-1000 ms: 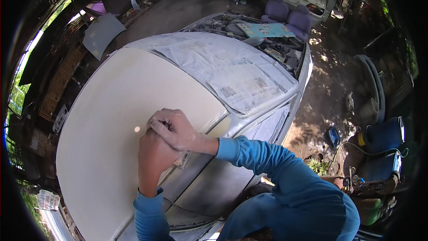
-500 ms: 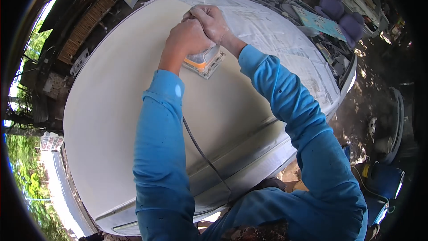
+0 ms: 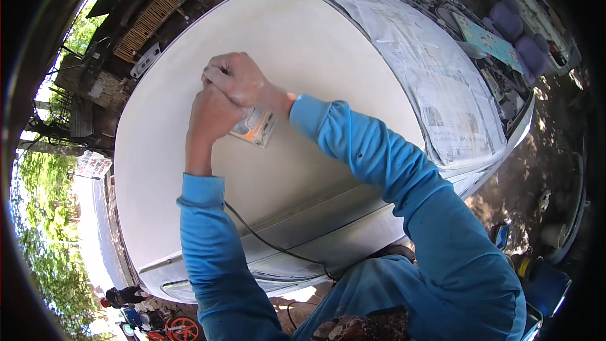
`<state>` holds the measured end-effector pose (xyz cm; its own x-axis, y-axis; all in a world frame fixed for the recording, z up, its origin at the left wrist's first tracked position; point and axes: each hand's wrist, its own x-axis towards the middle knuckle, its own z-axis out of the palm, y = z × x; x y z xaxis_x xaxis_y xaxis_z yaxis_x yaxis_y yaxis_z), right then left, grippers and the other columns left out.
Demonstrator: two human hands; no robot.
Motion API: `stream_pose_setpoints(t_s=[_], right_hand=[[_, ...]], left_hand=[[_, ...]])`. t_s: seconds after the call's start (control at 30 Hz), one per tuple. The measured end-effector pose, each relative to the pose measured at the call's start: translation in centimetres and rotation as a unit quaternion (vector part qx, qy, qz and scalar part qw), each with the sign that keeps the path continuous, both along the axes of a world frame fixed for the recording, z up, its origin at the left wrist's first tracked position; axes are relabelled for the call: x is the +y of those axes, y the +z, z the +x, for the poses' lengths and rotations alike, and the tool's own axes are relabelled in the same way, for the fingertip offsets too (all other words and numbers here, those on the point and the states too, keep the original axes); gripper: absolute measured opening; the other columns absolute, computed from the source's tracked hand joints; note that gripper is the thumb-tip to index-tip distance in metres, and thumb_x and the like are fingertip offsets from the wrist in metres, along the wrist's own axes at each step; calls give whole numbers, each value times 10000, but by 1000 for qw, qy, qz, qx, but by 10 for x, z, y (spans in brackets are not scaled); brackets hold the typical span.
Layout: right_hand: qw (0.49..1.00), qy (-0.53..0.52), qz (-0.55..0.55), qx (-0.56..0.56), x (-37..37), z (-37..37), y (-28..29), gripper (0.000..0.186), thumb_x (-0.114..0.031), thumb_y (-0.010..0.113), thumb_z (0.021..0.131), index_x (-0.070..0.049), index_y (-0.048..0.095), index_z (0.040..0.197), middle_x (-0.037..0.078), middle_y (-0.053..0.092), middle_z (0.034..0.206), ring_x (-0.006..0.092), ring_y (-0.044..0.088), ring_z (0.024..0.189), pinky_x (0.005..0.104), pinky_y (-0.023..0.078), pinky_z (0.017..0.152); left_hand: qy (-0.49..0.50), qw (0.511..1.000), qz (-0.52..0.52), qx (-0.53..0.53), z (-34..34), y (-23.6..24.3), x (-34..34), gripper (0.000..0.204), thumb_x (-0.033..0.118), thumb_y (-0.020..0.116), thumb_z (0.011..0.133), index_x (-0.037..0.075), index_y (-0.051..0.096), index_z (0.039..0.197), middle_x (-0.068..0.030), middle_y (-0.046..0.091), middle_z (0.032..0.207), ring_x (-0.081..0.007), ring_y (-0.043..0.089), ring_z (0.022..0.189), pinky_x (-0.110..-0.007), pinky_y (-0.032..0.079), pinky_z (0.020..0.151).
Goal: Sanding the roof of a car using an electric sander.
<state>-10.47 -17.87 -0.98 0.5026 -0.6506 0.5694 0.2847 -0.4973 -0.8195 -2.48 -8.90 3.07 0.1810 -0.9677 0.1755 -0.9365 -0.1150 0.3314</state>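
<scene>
A power sander (image 3: pixel 257 127) with a grey and orange body and a square base rests on the pale, primed car roof (image 3: pixel 328 57). My left hand (image 3: pixel 214 112) is closed around its top. My right hand (image 3: pixel 238 79) is also closed, curled over the front of the left hand and the sander. Together the hands hide most of the tool. From beneath my left forearm, a dark power cord (image 3: pixel 271 244) runs across the roof edge toward my body.
Newspaper sheets (image 3: pixel 451 104) cover the windshield area to the right. Beyond them lies the engine bay with a teal floral board (image 3: pixel 483 44) and purple cushioned seats (image 3: pixel 507 20). A slatted wooden rack (image 3: pixel 158 16) stands far left, and a motorbike (image 3: pixel 181 328) lower left.
Both hands have moved the sander left and nearer to me across the roof. The view has shifted too, and the motorbike now shows at the lower left.
</scene>
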Motion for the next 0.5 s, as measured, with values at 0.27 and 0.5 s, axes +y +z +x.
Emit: stream_pose_setpoints(t_s=[0.27,0.5], right_hand=[[997,-66,-36,-26,94,-115,-12,215,-152,550,917,16,684,908,171,687,843,295,660,773,380,517,732],[987,-153,8,-44,65,-220,-26,316,-192,479,982,49,682,953,135,708,902,206,656,864,336,510,805]], left_hand=[[-155,986,-57,-4,-93,-4,81,261,170,744,700,5,652,881,-198,689,798,-390,671,751,-461,543,651],[-315,948,-50,-2,-175,-23,16,268,155,768,649,8,657,843,-180,681,757,-381,666,695,-463,545,612]])
